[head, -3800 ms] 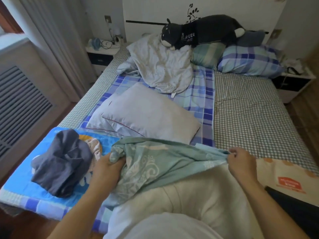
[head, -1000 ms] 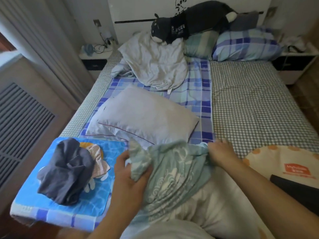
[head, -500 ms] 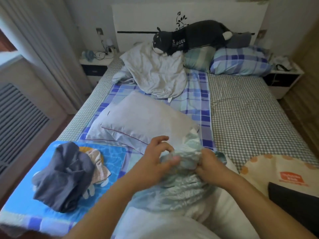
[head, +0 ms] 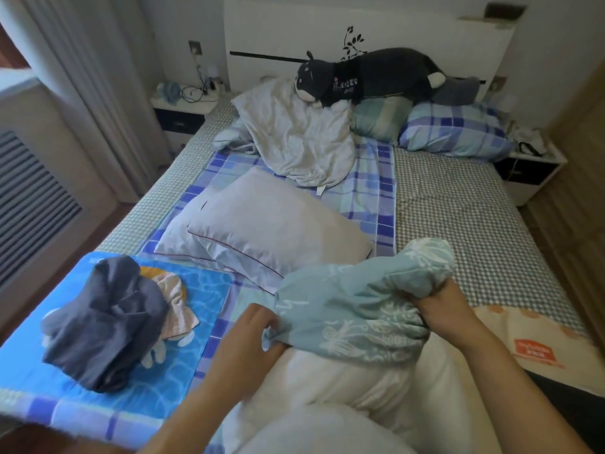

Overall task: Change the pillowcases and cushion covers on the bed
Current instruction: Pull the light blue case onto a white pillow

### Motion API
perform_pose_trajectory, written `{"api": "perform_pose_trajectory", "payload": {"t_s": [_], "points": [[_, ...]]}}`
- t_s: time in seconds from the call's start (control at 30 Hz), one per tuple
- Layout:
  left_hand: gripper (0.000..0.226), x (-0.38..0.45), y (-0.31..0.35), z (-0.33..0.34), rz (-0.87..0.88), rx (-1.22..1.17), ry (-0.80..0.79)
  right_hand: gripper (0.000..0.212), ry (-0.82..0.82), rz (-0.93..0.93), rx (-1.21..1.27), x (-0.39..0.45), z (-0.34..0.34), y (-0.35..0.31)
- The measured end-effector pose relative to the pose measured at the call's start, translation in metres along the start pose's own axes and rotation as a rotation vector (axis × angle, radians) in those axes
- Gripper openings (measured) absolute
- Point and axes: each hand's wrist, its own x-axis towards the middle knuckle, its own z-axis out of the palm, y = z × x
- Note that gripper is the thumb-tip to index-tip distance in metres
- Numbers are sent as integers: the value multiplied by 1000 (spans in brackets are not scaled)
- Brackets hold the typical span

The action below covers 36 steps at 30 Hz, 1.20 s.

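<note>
Both hands, left (head: 253, 332) and right (head: 440, 301), pinch the teal pillowcase (head: 357, 306) bunched over the white pillow (head: 353, 385) at the bed's foot; soft, light cloth, probably best gripped at its open hem.

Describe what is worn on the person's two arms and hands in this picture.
Nothing is worn: the left hand and right hand are bare, without gloves, rings or a watch. Both forearms are uncovered as far as they show; no sleeve reaches the frame.
</note>
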Motion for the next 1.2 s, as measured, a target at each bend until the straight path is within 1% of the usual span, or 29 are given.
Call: {"api": "perform_pose_trajectory", "payload": {"t_s": [0.07, 0.13, 0.23, 0.27, 0.3, 0.33, 0.37, 0.4, 0.43, 0.47, 0.5, 0.53, 0.57, 0.6, 0.63, 0.67, 0.73, 0.77, 0.83, 0.87, 0.9, 0.93, 1.0, 1.07, 1.1, 1.13, 1.2], "points": [[15, -2, 11, 1, 142, 84, 46, 36, 40, 12, 2, 1, -4, -4], [22, -1, 21, 6, 239, 92, 61, 31, 60, 37, 20, 3, -5, -10], [25, 16, 38, 8, 267, -45, 96, 32, 11, 48, -1, 6, -2, -16], [23, 20, 38, 6, 263, -86, 84, 29, -1, 51, -28, 8, 0, -19], [19, 19, 39, 1, 265, -93, 68, 25, 21, 67, -85, 12, 0, -16], [14, 16, 39, -5, 270, -77, 60, 21, 73, 88, -137, 16, -1, -17], [7, 9, 33, -13, 286, -36, 34, 23, 165, 143, -184, 27, -5, -14], [9, 0, 36, -22, 356, 22, -27, 31, 275, 208, -219, 38, -13, -12], [25, -9, 36, -31, 414, 120, -99, 38, 366, 285, -243, 51, -24, -8], [39, -16, 32, -32, 434, 213, -175, 42, 434, 332, -271, 61, -37, -9], [43, -23, 34, -36, 359, 250, -262, 42, 502, 371, -232, 71, -54, -12], [43, -29, 26, -36, 318, 287, -300, 40, 574, 364, -166, 79, -71, -13], [44, -32, 16, -38, 338, 283, -269, 40, 625, 362, -62, 84, -88, -16], [38, -35, 5, -37, 361, 258, -222, 40, 650, 334, 1, 88, -106, -18], [23, -36, -2, -39, 323, 220, -195, 39, 645, 326, 67, 89, -116, -21], [8, -34, -8, -40, 250, 116, -140, 36, 630, 298, 117, 88, -121, -26], [14, -12, -10, -36, 38, -143, 16, 37, 589, 306, 138, 89, -119, -25], [18, 4, -4, -32, -54, -232, 83, 37, 572, 317, 140, 86, -113, -23], [20, 40, 17, -20, -137, -352, 122, 27, 499, 311, 192, 77, -95, -20], [17, 54, 30, -13, -133, -435, 101, 23, 461, 308, 201, 70, -84, -23], [17, 65, 41, -6, -92, -499, 67, 24, 432, 313, 202, 66, -75, -21], [21, 75, 48, 1, -22, -520, 20, 27, 414, 322, 188, 63, -66, -16], [34, 84, 57, 9, 123, -457, -63, 28, 397, 356, 150, 58, -54, -12], [38, 88, 59, 12, 242, -369, -98, 27, 402, 376, 131, 60, -47, -7], [41, 88, 56, 13, 296, -335, -102, 32, 408, 381, 125, 61, -45, -7], [47, 89, 51, 14, 339, -303, -110, 37, 413, 365, 117, 62, -43, -6], [66, 89, 43, 12, 387, -248, -171, 46, 408, 322, 91, 65, -41, -6]]}}
